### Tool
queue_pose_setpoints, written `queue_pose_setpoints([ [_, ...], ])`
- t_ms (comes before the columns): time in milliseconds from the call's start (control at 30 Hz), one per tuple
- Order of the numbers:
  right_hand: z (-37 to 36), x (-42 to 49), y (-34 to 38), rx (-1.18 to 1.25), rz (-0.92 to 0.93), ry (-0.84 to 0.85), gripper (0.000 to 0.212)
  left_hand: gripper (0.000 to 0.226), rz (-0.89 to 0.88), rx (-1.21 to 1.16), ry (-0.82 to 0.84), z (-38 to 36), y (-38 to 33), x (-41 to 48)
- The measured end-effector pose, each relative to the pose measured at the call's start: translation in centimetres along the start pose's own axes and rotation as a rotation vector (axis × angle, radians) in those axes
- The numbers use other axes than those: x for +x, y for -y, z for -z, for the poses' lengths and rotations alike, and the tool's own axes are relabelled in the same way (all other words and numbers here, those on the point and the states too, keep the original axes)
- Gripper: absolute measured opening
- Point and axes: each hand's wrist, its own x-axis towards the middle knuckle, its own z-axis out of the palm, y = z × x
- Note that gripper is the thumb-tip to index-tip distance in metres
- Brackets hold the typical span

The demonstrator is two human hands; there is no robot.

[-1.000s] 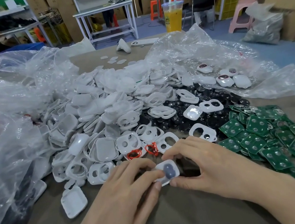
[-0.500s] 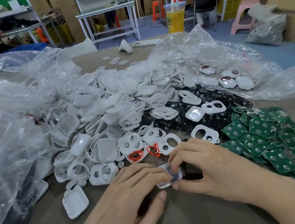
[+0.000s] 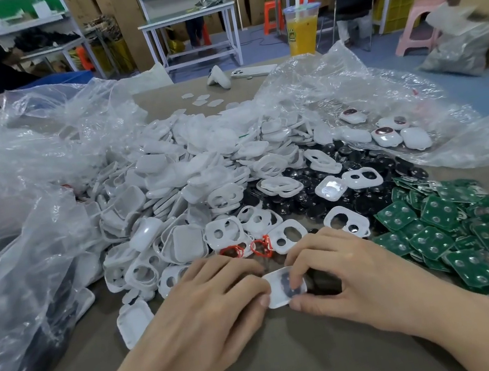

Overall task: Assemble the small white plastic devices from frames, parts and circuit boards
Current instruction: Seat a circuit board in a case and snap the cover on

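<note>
Both hands hold one small white device shell (image 3: pixel 278 289) with a dark part in it, low over the brown table near its front. My left hand (image 3: pixel 204 302) pinches its left edge with thumb and fingertips. My right hand (image 3: pixel 345 275) grips its right side, fingers curled over the top and thumb below. Behind the hands lies a big heap of white frames and shells (image 3: pixel 194 200), a patch of black round parts (image 3: pixel 314 202), and, to the right, a pile of green circuit boards (image 3: pixel 444 229).
Crumpled clear plastic bags (image 3: pixel 12 198) flank the heap on the left and far right. A few finished white devices (image 3: pixel 387 135) lie on the right bag. A yellow drink cup (image 3: pixel 303 29) and a phone (image 3: pixel 253 71) stand at the table's far edge. People work at benches behind.
The device has been turned and lowered toward the table between both hands; the fingers of both hands have closed tighter over it.
</note>
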Motion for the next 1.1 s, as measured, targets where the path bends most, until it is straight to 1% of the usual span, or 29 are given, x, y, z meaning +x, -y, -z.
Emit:
queue_pose_setpoints([
  [200, 0.1, 0.1, 0.0, -0.011, -0.003, 0.002, 0.02, 0.016, 0.04, -0.153, 0.009, -0.1, -0.5, -0.4],
  [367, 0.2, 0.0, 0.0, -0.021, -0.007, 0.027, 0.019, 0.016, 0.034, -0.133, 0.027, -0.4, -0.6, 0.2],
  [533, 0.2, 0.0, 0.0, -0.027, -0.005, 0.021, 0.019, 0.02, 0.064, -0.165, -0.009, -1.0, -0.3, 0.2],
  [700, 0.1, 0.1, 0.0, -0.024, -0.01, 0.029, 0.018, 0.023, 0.066, -0.154, -0.01, -1.2, -0.2, 0.1],
  [1000, -0.1, 0.0, -0.1, -0.023, 0.002, -0.034, 0.025, 0.015, 0.087, -0.144, -0.022, -1.0, -0.4, 0.0],
  [1100, -0.2, 0.1, 0.1, -0.043, 0.008, -0.038, 0.024, 0.014, 0.09, -0.152, -0.026, -1.0, -0.4, 0.0],
])
